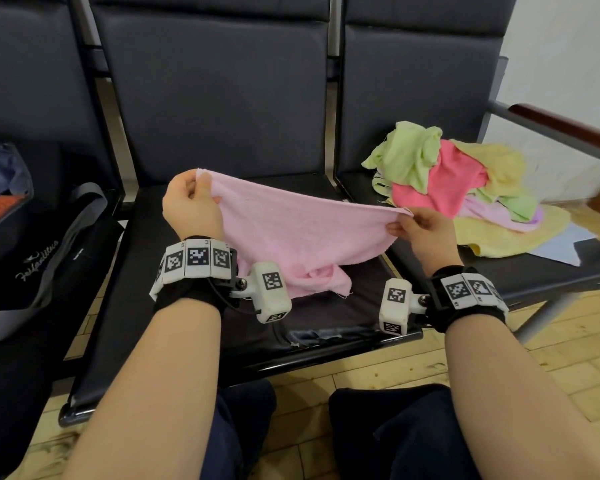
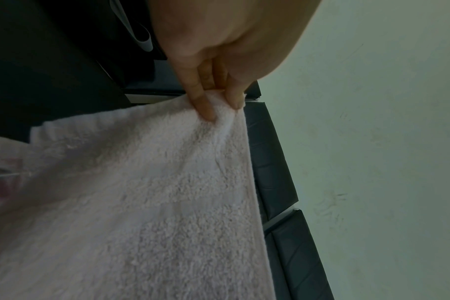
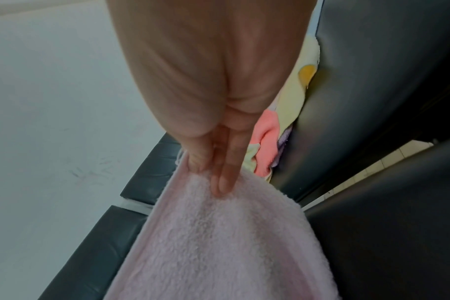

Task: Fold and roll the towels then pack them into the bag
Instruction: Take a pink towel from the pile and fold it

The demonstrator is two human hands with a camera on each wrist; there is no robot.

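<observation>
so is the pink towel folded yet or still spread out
Spread out, not folded: the pink towel hangs as one layer between the left hand and right hand, each pinching a top corner.

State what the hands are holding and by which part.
The pink towel: left hand pinches one top corner, right hand the other.

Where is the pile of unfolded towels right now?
In the head view the pile of unfolded towels lies on the right-hand seat, just beyond the right hand.
</observation>
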